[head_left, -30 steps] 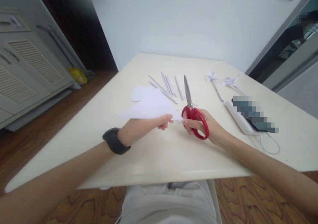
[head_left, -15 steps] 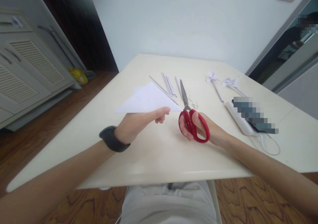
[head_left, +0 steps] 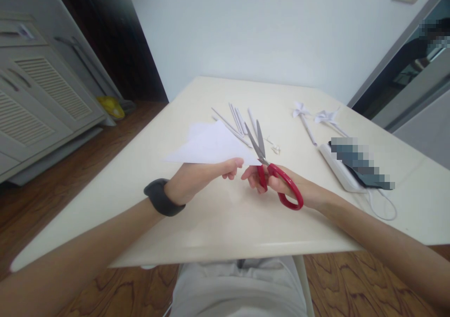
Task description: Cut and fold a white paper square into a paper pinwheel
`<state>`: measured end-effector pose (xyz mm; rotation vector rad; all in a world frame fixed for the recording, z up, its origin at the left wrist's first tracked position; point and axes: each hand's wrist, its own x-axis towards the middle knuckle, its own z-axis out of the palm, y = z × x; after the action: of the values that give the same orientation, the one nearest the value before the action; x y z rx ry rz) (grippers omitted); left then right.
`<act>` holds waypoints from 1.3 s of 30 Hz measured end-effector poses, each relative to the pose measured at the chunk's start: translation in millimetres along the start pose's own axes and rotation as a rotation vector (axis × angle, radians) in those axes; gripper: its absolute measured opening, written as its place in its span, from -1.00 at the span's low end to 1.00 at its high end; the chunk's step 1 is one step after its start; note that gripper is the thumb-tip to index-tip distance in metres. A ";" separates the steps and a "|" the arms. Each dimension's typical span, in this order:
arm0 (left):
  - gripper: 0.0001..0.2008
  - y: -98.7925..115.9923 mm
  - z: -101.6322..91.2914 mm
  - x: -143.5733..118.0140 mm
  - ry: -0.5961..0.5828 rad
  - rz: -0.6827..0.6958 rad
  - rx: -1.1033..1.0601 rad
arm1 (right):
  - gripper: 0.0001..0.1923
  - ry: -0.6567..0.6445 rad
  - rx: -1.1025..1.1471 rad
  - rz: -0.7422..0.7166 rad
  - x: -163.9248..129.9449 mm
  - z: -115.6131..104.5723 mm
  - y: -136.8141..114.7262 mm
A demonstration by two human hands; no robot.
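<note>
A folded sheet of white paper (head_left: 211, 143), roughly triangular, is held up over the table by my left hand (head_left: 204, 176), which pinches its near edge. My right hand (head_left: 277, 181) grips red-handled scissors (head_left: 286, 185) by the loops. The blades are spread and point away from me, with the right corner of the paper at the pivot end of the blades. Whether that corner lies between the blades, I cannot tell. A black band circles my left wrist.
Several thin white paper sticks (head_left: 239, 120) lie beyond the paper, with small white pieces (head_left: 276, 149) near the blades. Two white paper pinwheels (head_left: 304, 120) rest at the right. Nearer stands a white block (head_left: 339, 171) with a cable, under a blurred dark object. The table's front edge (head_left: 239, 250) is close to me.
The scissors have gone from closed blades to spread blades, and my right hand's fingers have parted with the handles. The paper and my left hand have shifted slightly towards me and right.
</note>
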<state>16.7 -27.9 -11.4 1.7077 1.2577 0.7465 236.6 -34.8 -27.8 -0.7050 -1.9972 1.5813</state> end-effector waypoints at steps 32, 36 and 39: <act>-0.84 -10.9 11.1 7.9 -0.291 0.180 -0.226 | -0.80 0.301 -0.102 0.043 5.1 13.2 -4.8; -0.82 -11.9 13.1 7.9 -0.326 0.179 -0.228 | -0.81 0.278 -0.110 -0.001 5.4 13.3 -5.2; -0.80 -9.9 13.6 7.6 -0.352 0.169 -0.234 | -0.84 0.248 -0.094 -0.015 6.2 12.9 -4.4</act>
<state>26.2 -23.5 -26.6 1.6757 0.7629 0.6285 223.1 -40.8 -25.8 -0.8750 -1.8967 1.3266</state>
